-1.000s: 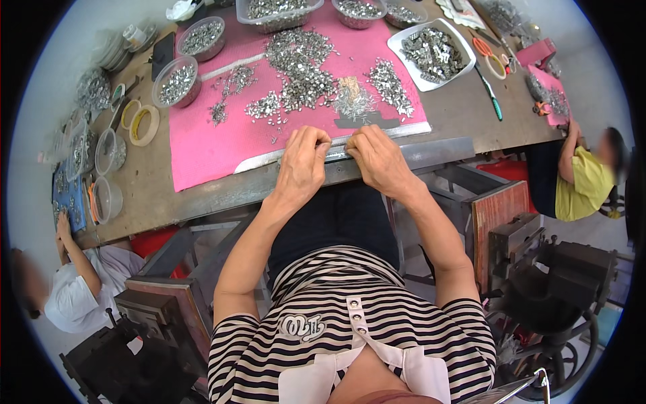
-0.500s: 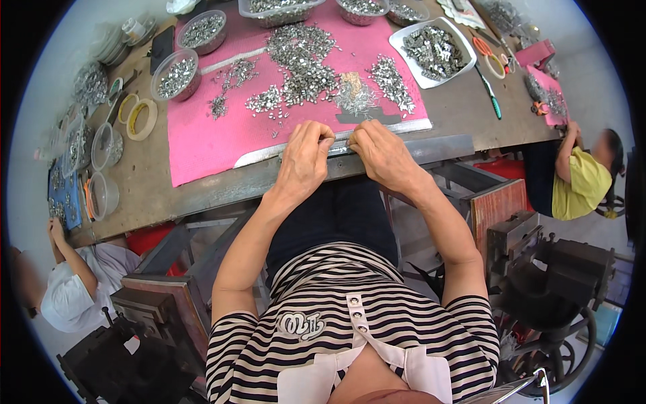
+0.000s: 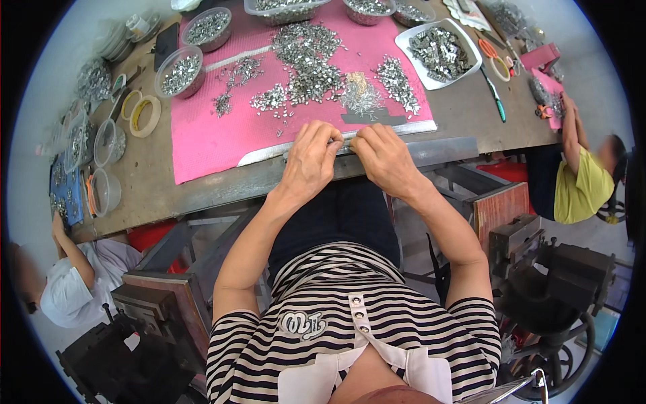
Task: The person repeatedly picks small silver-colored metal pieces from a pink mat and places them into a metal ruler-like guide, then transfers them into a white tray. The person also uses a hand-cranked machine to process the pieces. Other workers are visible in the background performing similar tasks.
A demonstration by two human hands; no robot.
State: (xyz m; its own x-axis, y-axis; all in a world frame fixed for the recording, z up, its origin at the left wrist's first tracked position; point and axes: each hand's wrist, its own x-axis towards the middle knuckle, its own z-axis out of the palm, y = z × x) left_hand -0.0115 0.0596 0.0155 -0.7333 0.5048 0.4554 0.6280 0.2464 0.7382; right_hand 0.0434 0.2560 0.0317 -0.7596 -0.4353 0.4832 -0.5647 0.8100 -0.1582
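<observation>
At the near edge of the pink mat (image 3: 208, 145), my left hand (image 3: 311, 158) and my right hand (image 3: 387, 158) are close together with fingertips bent in. Both are closed in a pinch over a narrow metal strip or bar (image 3: 345, 146) lying along the edge. Whatever sits between the fingertips is too small and covered to make out. Just beyond them are a pile of thin silver pins (image 3: 361, 101) and a dark flat strip (image 3: 377, 117). A large heap of small shiny metal pieces (image 3: 313, 77) spreads behind, with a smaller heap (image 3: 397, 84) to its right.
Clear tubs of metal parts (image 3: 180, 75) and a white dish of metal pieces (image 3: 441, 54) stand around the mat. Tape rolls (image 3: 145, 118) lie left, a green-tipped pen-like tool (image 3: 494, 97) right. Co-workers sit at both sides, one in yellow (image 3: 582, 185), one in white (image 3: 87, 276).
The view has shifted slightly. My hands stay at the mat's edge, with only small finger movement. The co-worker in yellow has stretched an arm farther over the table.
</observation>
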